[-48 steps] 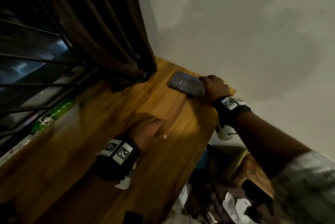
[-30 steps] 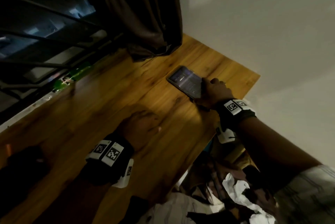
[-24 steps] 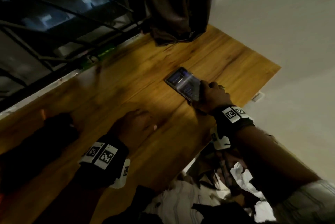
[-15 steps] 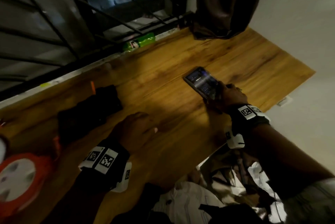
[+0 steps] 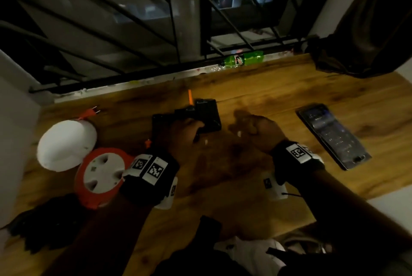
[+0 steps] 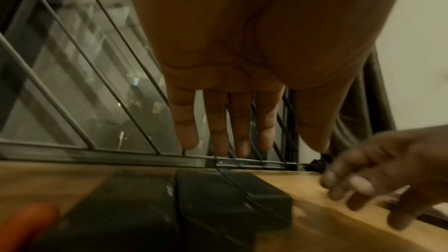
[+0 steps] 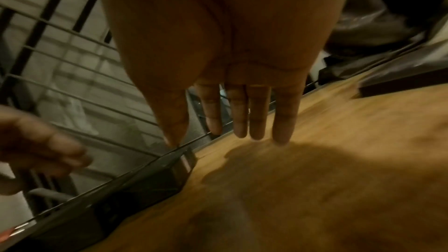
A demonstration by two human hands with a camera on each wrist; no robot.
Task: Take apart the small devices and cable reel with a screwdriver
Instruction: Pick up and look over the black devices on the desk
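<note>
Two black box-like devices [image 5: 207,114] lie side by side mid-table; in the left wrist view these black devices [image 6: 194,208] fill the foreground. My left hand [image 5: 189,130] hovers over or touches their near edge, and the left wrist view shows its fingers [image 6: 237,137] straight and holding nothing. My right hand [image 5: 249,127] is just right of the devices, empty, with its fingers [image 7: 242,122] straight above the wood. An orange-and-white cable reel [image 5: 100,175] sits at the left. A thin orange tool [image 5: 190,97], possibly the screwdriver, lies behind the devices.
A lit phone [image 5: 332,135] lies on the wooden table [image 5: 256,197] at the right. A white dome-shaped object [image 5: 66,144] and an orange plug [image 5: 89,114] are at far left. A green bottle [image 5: 243,59] lies on the sill below the window bars. The curtain [image 5: 367,30] hangs at right.
The view swung left, bringing the reel and devices into sight. My right hand let go of the phone and moved left. My left hand reached forward to the black devices.
</note>
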